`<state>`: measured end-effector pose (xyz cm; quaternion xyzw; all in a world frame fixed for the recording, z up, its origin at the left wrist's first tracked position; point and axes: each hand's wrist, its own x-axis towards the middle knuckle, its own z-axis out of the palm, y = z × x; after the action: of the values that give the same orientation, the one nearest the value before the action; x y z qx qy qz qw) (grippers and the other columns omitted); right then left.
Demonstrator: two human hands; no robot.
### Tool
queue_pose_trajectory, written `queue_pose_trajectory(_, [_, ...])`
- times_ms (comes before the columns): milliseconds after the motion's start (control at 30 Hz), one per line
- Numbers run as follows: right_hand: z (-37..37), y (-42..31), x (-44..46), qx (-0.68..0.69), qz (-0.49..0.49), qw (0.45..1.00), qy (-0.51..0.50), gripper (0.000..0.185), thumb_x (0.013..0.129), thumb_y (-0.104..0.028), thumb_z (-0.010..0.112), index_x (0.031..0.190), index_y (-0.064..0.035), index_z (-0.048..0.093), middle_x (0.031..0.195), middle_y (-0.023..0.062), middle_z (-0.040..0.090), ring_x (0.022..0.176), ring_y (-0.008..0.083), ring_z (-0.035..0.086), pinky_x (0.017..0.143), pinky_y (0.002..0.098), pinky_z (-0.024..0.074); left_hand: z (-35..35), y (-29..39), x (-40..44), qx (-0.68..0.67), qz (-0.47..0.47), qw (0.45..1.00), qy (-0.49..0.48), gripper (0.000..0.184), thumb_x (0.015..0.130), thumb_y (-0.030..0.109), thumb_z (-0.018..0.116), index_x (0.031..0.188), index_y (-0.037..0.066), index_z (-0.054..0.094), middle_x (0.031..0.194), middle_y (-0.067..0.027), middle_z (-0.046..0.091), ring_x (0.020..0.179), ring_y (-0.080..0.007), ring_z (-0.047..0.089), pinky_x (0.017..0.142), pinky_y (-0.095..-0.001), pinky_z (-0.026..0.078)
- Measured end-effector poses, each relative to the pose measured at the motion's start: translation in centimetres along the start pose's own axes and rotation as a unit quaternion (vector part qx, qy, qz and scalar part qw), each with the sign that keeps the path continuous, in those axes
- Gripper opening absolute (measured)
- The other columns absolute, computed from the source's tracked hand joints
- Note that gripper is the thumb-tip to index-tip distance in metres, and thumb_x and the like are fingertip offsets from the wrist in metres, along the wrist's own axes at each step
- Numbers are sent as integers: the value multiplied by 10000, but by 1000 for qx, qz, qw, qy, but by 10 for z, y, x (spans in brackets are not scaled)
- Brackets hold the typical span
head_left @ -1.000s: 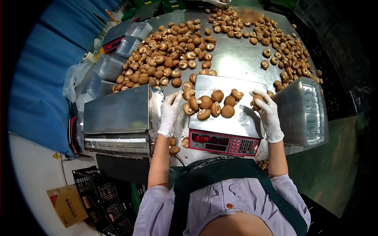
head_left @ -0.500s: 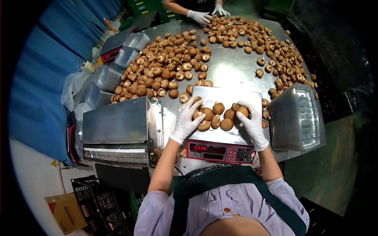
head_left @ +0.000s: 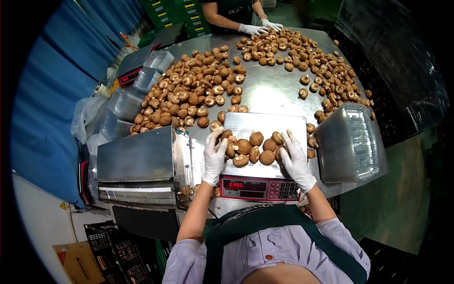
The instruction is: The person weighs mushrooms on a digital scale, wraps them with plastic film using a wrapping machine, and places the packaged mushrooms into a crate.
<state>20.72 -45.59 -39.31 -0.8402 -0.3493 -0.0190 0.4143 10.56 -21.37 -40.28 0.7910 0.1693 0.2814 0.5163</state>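
Observation:
Several brown shiitake mushrooms [head_left: 243, 146] lie grouped on the steel pan of a digital scale [head_left: 265, 120]. At the left end of the group, my white-gloved left hand [head_left: 214, 158] rests against the outer mushrooms, its thumb and fingers parted around their edge. My right hand [head_left: 295, 162], gloved too, borders the right end with spread fingers, touching mushrooms beside its thumb. Parts of the outer mushrooms are hidden by the gloves. The red display [head_left: 234, 185] below reads about 0495.
A large mushroom heap [head_left: 189, 87] covers the table's left side; another [head_left: 326, 71] runs along the right. Stacked clear plastic trays [head_left: 347, 146] stand right of the scale. A metal box-shaped machine [head_left: 135, 158] sits left. Across the table, a co-worker's gloved hands [head_left: 255, 30] touch mushrooms.
My hands have eased outward from the mushrooms on the pan, and the display has risen from about 0330 to 0495. The camera view has shifted slightly.

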Motion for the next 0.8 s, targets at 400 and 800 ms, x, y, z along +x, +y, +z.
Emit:
queue_pose_trajectory(400, [-23,-8,-4,-147,-4,987,-64,585,717,-248,732,1234,-55,538,1158,176,580,1190,366,453,982,432,384,-35,-22,9,30,-32,997,65,306,895,190,601,1151,21,594,1138,-117,574,1061,-235,546,933,-322,424])
queue_pose_trajectory(800, [-64,-26,66,-243,-54,943,-221,306,712,-267,653,941,-68,689,724,169,636,747,323,624,663,406,519,-61,-6,-1,-67,-137,985,77,260,899,122,576,1137,21,608,1092,-83,608,1018,-175,557,896,-276,431])
